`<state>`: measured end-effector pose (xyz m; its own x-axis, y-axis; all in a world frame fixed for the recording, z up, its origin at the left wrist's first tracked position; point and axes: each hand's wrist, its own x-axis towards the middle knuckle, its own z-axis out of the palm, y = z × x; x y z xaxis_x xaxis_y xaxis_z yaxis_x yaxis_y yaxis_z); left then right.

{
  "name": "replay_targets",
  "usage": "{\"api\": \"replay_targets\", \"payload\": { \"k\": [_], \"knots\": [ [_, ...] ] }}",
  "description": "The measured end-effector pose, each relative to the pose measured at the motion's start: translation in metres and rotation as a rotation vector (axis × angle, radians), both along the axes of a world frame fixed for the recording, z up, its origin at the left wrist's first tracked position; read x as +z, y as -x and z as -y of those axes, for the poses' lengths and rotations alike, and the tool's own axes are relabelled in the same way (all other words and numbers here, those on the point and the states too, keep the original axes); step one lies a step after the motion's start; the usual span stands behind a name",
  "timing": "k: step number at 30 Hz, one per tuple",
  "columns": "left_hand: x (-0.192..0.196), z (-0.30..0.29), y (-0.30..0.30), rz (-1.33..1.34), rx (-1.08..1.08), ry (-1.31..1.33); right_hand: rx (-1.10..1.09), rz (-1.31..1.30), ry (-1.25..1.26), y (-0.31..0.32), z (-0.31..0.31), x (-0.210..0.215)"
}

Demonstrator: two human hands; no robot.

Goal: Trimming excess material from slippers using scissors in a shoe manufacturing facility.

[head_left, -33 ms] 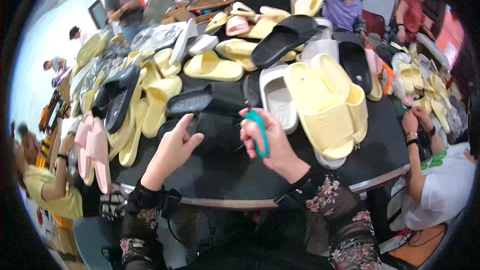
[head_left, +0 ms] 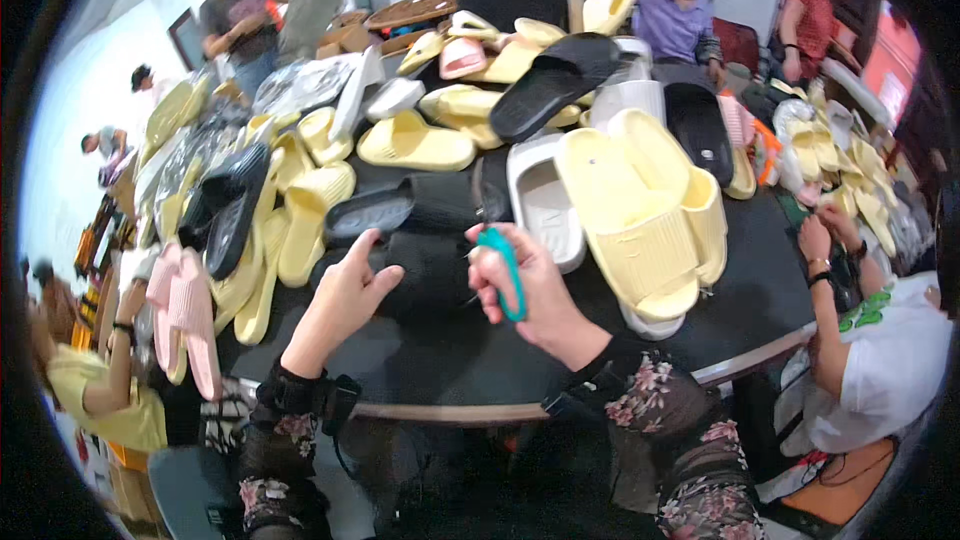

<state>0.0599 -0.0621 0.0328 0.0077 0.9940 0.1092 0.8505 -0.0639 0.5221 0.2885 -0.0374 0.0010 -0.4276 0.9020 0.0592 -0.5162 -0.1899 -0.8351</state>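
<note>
My right hand [head_left: 535,290] pinches teal snips [head_left: 507,270]; my left hand [head_left: 345,295], fingers spread, rests on the black slipper [head_left: 425,265] at its 3 o'clock. The slipper looks light, soft and bendy, so I'd grip its strap.

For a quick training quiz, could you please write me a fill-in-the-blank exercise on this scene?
1. The right hand holds ____-handled scissors.
2. The left hand rests on a ____ slipper.
3. The big pair of slippers right of the scissors is pale ____.

Missing words: teal; black; yellow
</note>
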Motion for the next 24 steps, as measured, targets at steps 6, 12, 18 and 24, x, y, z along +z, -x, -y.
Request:
{"api": "replay_targets", "payload": {
  "k": [6,12,18,24],
  "knots": [
    [-0.045,-0.062,0.025,0.238,-0.186,-0.077,0.045,0.069,-0.011,0.011,0.006,0.007],
    [-0.016,-0.072,-0.024,0.273,-0.115,0.101,0.037,0.057,-0.046,0.000,0.010,0.011],
    [-0.004,-0.089,-0.031,0.410,-0.060,0.224,-0.003,0.065,-0.044,-0.021,0.017,0.031],
    [-0.009,-0.103,-0.038,0.510,-0.173,0.299,-0.064,0.119,-0.114,-0.053,0.009,0.034]
  ]
}}
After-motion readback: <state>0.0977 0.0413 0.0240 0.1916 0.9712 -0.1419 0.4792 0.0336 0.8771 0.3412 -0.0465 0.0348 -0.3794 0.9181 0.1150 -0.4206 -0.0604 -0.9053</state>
